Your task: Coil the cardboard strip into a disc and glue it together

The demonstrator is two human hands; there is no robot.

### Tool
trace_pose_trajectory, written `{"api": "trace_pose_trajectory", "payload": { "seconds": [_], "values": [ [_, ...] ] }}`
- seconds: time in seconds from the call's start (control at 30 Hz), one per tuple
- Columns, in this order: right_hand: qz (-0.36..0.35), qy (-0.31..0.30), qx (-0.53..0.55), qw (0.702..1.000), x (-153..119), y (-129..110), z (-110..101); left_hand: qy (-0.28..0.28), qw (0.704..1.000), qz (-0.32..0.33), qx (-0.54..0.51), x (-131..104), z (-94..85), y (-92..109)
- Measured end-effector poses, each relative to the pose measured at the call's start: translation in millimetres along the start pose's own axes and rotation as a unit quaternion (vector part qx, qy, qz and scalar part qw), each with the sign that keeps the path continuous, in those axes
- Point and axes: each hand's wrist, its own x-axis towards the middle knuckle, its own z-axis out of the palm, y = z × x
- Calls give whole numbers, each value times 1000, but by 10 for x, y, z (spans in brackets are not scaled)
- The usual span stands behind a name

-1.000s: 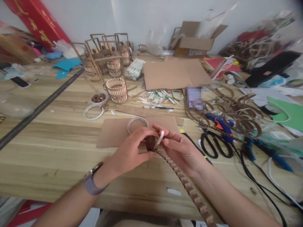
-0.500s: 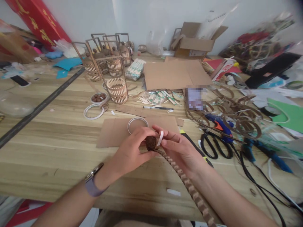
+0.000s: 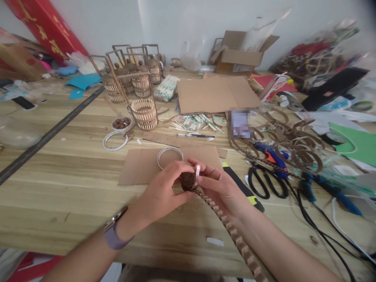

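Observation:
My left hand grips a small dark brown coil of corrugated cardboard between thumb and fingers. From the coil, a long corrugated cardboard strip runs down past my right wrist toward the lower edge. My right hand pinches a short piece of white tape close against the coil's right side. Just beyond my hands, a tape roll lies on a flat cardboard sheet. The inner fingers of my right hand are partly hidden.
Small stick baskets with tall handles stand at the back left. A bowl of brown balls is near them. To the right lie black-handled scissors, a utility knife, a blue glue gun and curled cardboard strips.
The white tape has come slightly closer to the coil and stands more upright. Both hands keep their hold; the whole view has shifted a little.

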Motion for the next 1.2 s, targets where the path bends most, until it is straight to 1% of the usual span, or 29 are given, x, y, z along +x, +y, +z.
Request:
{"api": "trace_pose_trajectory", "payload": {
  "seconds": [0.2, 0.37, 0.47, 0.63, 0.8, 0.9, 1.0, 1.1, 1.2],
  "values": [
    [3, 14, -1, 1000, 7, -2, 15, 5, 1000, -9, 5, 2, 8, 0],
    [-13, 20, -6, 1000, 18, 42, -2, 10, 1000, -10, 11, 1, 14, 1],
    [-29, 19, -27, 999, 14, 46, -11, 11, 1000, 0, 25, -2, 12, 7],
    [-67, 23, -85, 994, 1, 36, -15, 21, 998, 35, 44, -13, 14, 1],
    [-93, 8, -114, 989, -8, 44, 3, 36, 996, 61, 52, -37, 20, -28],
    [-113, -1, -142, 983, -7, 41, 4, 28, 994, 78, 70, -41, 9, -27],
    [-129, -26, -163, 978, -1, 42, -19, 17, 991, 102, 86, -40, -8, -10],
    [-133, -51, -167, 976, 5, 48, -50, 13, 989, 114, 95, -38, -20, 8],
    [-134, -63, -167, 975, 1, 44, -67, 11, 988, 118, 103, -38, -23, 20]
  ]
}}
